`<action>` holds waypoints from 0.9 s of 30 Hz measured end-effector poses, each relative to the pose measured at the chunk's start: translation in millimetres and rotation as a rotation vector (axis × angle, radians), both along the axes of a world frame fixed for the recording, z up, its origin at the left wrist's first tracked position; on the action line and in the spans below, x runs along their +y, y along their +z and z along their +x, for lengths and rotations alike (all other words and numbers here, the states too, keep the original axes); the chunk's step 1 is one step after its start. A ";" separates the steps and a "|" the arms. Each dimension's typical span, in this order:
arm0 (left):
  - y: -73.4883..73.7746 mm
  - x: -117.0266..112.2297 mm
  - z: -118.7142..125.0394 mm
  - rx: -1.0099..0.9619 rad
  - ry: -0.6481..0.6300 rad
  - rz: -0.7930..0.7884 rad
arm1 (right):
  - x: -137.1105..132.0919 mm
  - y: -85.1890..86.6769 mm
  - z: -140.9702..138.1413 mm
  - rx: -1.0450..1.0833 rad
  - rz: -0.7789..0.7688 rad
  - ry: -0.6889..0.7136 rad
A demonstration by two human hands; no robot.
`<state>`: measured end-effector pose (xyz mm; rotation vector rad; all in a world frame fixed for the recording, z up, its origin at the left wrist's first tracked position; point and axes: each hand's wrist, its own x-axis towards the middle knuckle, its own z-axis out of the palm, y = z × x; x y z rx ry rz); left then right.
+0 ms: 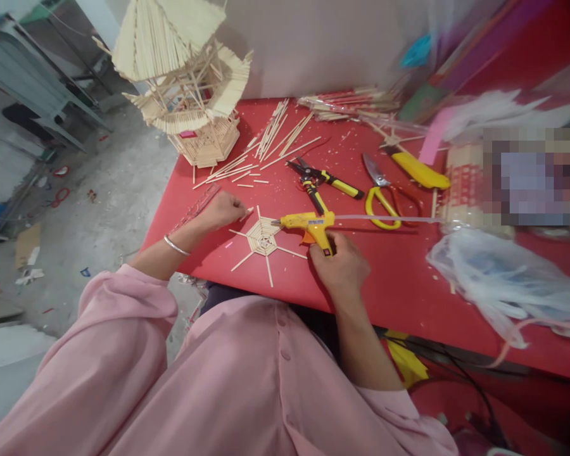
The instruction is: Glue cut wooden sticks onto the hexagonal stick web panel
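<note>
Stick web (262, 239) glued at a red tabletop (384, 278). A glue gun (308, 223) is gripped in the right hand (341, 269), fingers closed round the handle, nozzle aimed left at the web's rim. The web is laid flat near the front edge, betw. both hands, apparently kept close to the body for reach & a steady wrist.

A short stick (248, 213) is pinched in the left hand (221, 210), fingers narrowed on it, its tip brought to the web's upper-left side, prob. so it can be set near where the nozzle points.

Loose sticks (266, 142) are spread behind the web, near a stick tower (190, 88) stood at the far-left corner, its roofs reaching past the edge. Cutters (323, 180) & scissors (384, 199) are parked right rear, within reach yet apart from the web. A plastic bag (503, 285) is heaped at the right.

Open room is left mainly betw. the gun and the bag. On the left, the tabletop edge runs close beside the left hand, w/ floor below.
</note>
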<state>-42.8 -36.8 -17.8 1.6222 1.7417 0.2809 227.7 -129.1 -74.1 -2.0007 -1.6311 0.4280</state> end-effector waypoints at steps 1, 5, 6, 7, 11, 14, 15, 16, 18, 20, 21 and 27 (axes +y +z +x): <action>1.7 4.6 -2.6 0.082 0.003 0.051 | 0.1 -0.6 0.1 -0.003 0.010 0.002; 4.8 11.4 -4.2 0.332 0.026 0.170 | 0.5 -2.5 0.6 -0.010 0.027 -0.004; 4.6 9.5 -2.7 0.360 0.004 0.172 | 0.6 -2.8 0.6 -0.009 0.025 -0.009; 4.1 7.0 -1.1 0.384 -0.024 0.164 | 0.7 -3.0 0.7 -0.008 0.022 -0.011; -0.3 2.4 0.4 0.479 -0.120 0.181 | 1.1 -3.4 1.0 -0.016 -0.003 -0.008; -3.0 14.1 -5.6 0.525 -0.108 0.233 | 1.2 -4.3 0.9 -0.019 -0.002 -0.008; -3.2 20.1 -8.1 0.516 -0.086 0.241 | 1.1 -4.7 0.8 -0.017 0.008 -0.012; -3.0 26.7 -10.6 0.495 -0.056 0.251 | 0.9 -5.0 0.7 -0.014 0.021 -0.017; -1.9 40.1 -15.0 0.446 0.015 0.288 | 0.6 -5.3 0.6 -0.007 0.040 -0.024; -0.7 52.4 -18.4 0.430 0.078 0.334 | 0.7 -5.4 0.8 -0.005 0.038 -0.025; -0.3 57.8 -19.7 0.436 0.097 0.347 | 1.0 -5.5 1.1 -0.006 0.033 -0.021; -5.1 75.2 -21.3 0.528 0.017 0.374 | -0.3 -6.0 2.9 -0.043 0.119 -0.018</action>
